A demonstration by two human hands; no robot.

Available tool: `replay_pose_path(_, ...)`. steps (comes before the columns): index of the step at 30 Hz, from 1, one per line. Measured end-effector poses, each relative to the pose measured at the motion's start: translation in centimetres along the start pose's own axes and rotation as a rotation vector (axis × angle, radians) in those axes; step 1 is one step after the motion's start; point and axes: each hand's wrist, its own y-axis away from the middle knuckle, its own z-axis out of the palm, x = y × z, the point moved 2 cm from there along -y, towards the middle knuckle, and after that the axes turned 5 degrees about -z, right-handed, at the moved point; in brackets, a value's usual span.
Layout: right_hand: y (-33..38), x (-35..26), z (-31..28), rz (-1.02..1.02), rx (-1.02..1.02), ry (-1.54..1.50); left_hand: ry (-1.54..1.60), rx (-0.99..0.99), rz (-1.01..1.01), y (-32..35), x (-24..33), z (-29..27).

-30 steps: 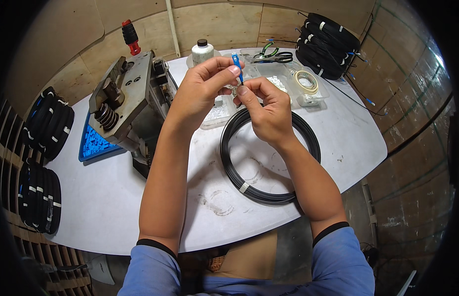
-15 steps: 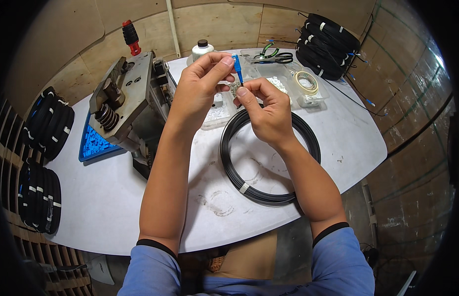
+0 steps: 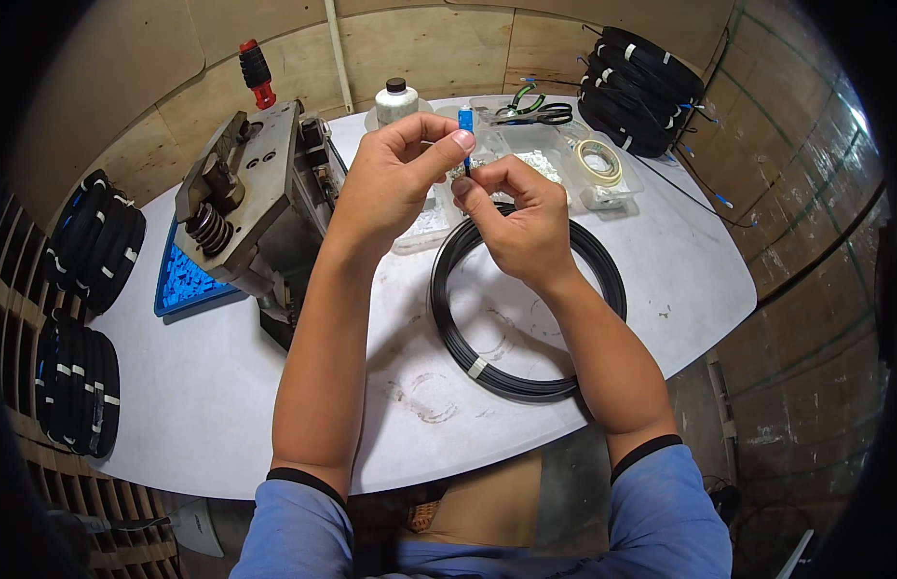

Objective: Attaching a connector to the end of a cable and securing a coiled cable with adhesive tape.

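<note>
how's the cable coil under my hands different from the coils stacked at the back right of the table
The cable coil lies flat and alone on the white table; the stacked coils are piled several together, leaning on one another. The single coil looks wider and more open, with one white tie showing; the stacked ones look tighter, with several white ties and blue ends poking out. Both are black and round.

A cable coil (image 3: 526, 318) lay at the table's (image 3: 275, 405) centre. At nine o'clock of it stood a press machine (image 3: 251, 198), a tray (image 3: 183, 285) beside that. A bottle (image 3: 395, 98) stood at twelve, scissors (image 3: 535, 108) and tape roll (image 3: 599, 160) at one, stacked coils (image 3: 641, 89) beyond.
</note>
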Motion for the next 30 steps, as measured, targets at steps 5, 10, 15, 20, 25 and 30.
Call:
replay_pose_path(5, 0.0, 0.0, 0.1, -0.004, -0.015, 0.010, -0.035, 0.029, 0.056, 0.0, 0.3, 0.2)
replay_pose_path(10, -0.2, 0.2, -0.5, 0.216, -0.086, -0.274, 0.058, -0.053, 0.047, 0.0, 0.4, 0.2)
replay_pose_path(15, -0.3, 0.3, -0.5, 0.217, -0.113, -0.397, 0.185, -0.153, 0.035, 0.0, 0.0, 0.2)
replay_pose_path(20, -0.5, 0.8, -0.9, 0.277, -0.207, -0.530, 0.307, -0.276, 0.003, 0.2, 0.2, 0.3)
replay_pose_path(25, -0.4, 1.2, -0.6, 0.343, -0.187, -0.553, 0.312, -0.212, -0.015, 0.0, -0.4, 0.2)
replay_pose_path(30, -0.4, 1.0, -0.7, 0.385, -0.172, -0.572, 0.135, -0.144, -0.003, 0.0, -0.1, 0.1)
